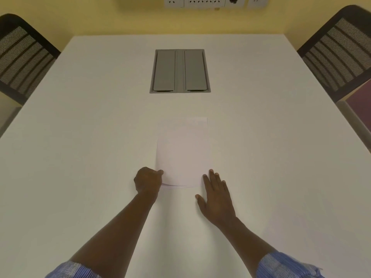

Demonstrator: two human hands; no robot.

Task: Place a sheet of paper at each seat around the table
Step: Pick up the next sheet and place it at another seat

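Observation:
A small stack of white paper sheets (183, 153) lies on the white table (80, 157), in the middle in front of me. My left hand (148, 182) pinches the near left corner of the top sheet, whose near edge curls up off the sheet below. My right hand (215, 194) lies flat with fingers spread on the table, its fingertips on the near right corner of the stack. Black mesh chairs stand at the left side (22, 61) and the right side (339, 55) of the table.
A grey cable hatch with two lids (179, 71) is set into the table beyond the paper. A yellow wall with a row of power sockets (214, 2) runs behind the far edge. A purple surface (361, 105) shows at the right.

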